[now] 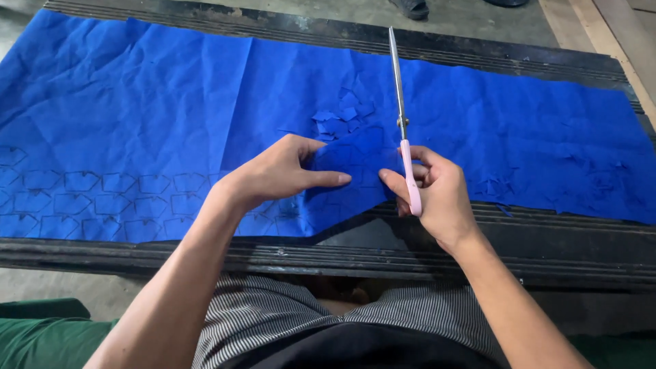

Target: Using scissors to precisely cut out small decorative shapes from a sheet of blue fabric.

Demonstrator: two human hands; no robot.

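A wide sheet of blue cloth (150, 109) lies over a dark ribbed bench (533, 253); its left part carries rows of drawn outlines. My left hand (277, 174) pinches a raised fold of the cloth at the near edge, thumb on top and fingers underneath. My right hand (437, 195) grips pink-handled scissors (403, 123). Their long steel blades are together and point away from me, standing just right of the pinched fold. Small cut pieces of blue cloth (342, 119) are heaped beyond the fold.
More loose blue scraps (502, 184) lie on the cloth's right part. A concrete floor (410, 17) and someone's dark footwear (411, 7) show beyond the bench. My striped shorts and a green seat (41, 335) fill the bottom of the view.
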